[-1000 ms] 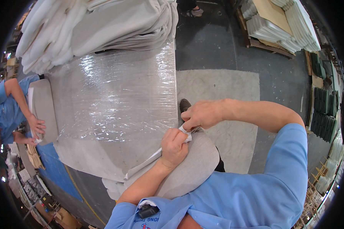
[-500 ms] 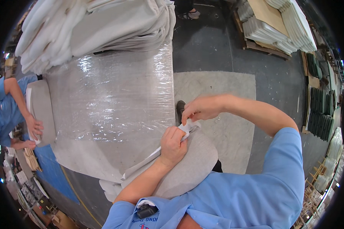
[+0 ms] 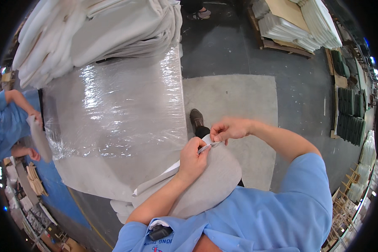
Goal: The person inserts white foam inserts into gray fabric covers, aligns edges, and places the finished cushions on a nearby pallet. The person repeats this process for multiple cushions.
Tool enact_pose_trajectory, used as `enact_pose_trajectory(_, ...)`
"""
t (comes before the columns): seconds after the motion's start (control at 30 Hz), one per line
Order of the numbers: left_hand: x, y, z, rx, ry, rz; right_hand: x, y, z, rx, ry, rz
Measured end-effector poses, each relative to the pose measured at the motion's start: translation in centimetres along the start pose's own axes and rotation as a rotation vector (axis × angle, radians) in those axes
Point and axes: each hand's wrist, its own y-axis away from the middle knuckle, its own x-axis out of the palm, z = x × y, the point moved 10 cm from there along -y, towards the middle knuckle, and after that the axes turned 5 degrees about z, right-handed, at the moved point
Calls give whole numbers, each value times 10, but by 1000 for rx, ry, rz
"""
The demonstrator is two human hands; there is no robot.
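A grey fabric-covered cushion (image 3: 216,178) with a rounded end lies against my front, at the near edge of the film-wrapped table (image 3: 113,172). Along its table-side edge runs a white strip (image 3: 171,169). My left hand (image 3: 192,158) is closed on that edge close to the rounded end, its forearm lying across the grey fabric. Just beyond it, my right hand (image 3: 230,129) pinches the tip of the same edge between thumb and fingers. What exactly lies between the fingertips is partly hidden.
Grey and white padded pieces (image 3: 126,35) are heaped on the table's far end. At the left a co-worker (image 3: 10,117) holds a grey piece (image 3: 40,138). Stacked white pieces (image 3: 287,31) stand on a pallet at the far right, with dark green stacks (image 3: 351,113) beyond.
My right hand has shifted slightly right and toward me, pinching the edge's tip. My left hand still grips the edge. The co-worker's grey piece is now lifted and tilted off the table.
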Motion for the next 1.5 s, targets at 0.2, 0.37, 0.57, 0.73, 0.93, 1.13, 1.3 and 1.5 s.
enact_pose_trajectory(0.2, 23, -26, 26, -40, -329, 279, -4, 6, -41, -12, -90, -188)
enact_pose_trajectory(0.37, 41, -29, 32, -7, -430, 261, -4, 13, -68, 43, -92, -441)
enact_pose_trajectory(0.57, 58, -40, 57, -163, -501, 252, -11, -6, -109, -38, -368, -578)
enact_pose_trajectory(0.73, 66, -46, 70, -265, -540, 343, -5, -28, -141, -91, -697, -474)
enact_pose_trajectory(0.93, 77, -51, 86, -323, -582, 427, 14, -40, -159, -7, -990, -360)
enact_pose_trajectory(1.13, 77, -52, 93, -301, -570, 407, 27, -40, -157, -66, -1165, -303)
enact_pose_trajectory(1.3, 59, -53, 70, -256, -494, 448, 20, -32, -142, -166, -1178, -257)
enact_pose_trajectory(1.5, 53, -54, 49, -130, -585, 501, 0, -21, -142, -94, -824, -534)
